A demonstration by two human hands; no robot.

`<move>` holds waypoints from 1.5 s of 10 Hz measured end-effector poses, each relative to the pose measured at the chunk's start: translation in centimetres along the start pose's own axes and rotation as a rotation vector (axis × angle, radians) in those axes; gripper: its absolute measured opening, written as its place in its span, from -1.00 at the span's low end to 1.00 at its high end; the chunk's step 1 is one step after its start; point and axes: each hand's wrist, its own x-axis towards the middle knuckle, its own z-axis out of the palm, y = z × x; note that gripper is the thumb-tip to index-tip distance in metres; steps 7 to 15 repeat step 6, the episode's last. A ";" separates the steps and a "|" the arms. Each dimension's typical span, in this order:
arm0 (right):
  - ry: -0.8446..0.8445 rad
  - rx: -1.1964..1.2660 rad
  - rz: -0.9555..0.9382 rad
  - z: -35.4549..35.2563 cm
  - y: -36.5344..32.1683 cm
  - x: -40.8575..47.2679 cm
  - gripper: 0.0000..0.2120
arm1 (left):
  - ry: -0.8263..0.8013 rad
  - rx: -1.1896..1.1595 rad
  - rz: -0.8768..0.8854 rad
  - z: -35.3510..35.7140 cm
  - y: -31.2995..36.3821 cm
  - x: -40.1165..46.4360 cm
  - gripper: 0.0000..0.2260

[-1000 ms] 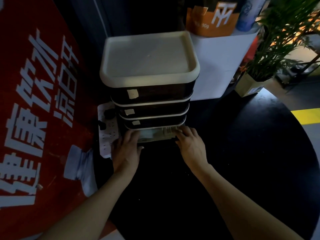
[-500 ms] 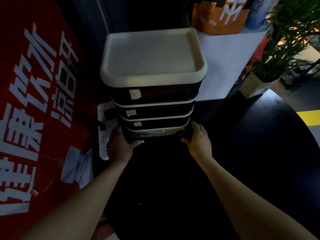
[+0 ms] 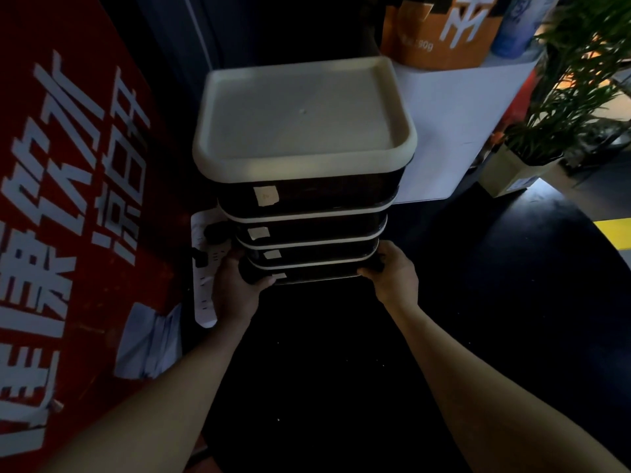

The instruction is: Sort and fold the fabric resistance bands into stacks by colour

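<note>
Both forearms reach out over the dark floor point(image 3: 324, 370) toward a stack of four dark drawers point(image 3: 307, 233) with a cream lid. The left hand point(image 3: 235, 288) clasps the near-left corner of the bottom drawer point(image 3: 314, 273), thumb hooked across its front; the right hand point(image 3: 392, 271) wraps the near-right corner, fingers point(image 3: 370, 268) curled round its edge. Both wrists are low and turned inward.

No resistance bands are visible; they may lie inside a drawer, but the dark fronts hide the contents.

The risk, as I judge it: the bottom drawer carries three others, so a hard or uneven pull could tip the stack forward or drag it off square. A white power strip point(image 3: 205, 268) with plugs lies just beside the left hand, and a slip could knock it. Farther off, a white box point(image 3: 454, 131) stands close to the stack's right side.
</note>
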 end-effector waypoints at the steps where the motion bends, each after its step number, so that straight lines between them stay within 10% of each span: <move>1: 0.037 -0.040 0.008 0.1 -0.4 -0.2 -0.70 | 0.026 0.007 0.011 0.2 -0.2 0.3 -0.45; 15: -0.067 -0.257 -0.092 -4.4 -4.4 -7.1 -0.65 | -0.158 0.028 0.036 -4.8 2.4 -4.5 -0.54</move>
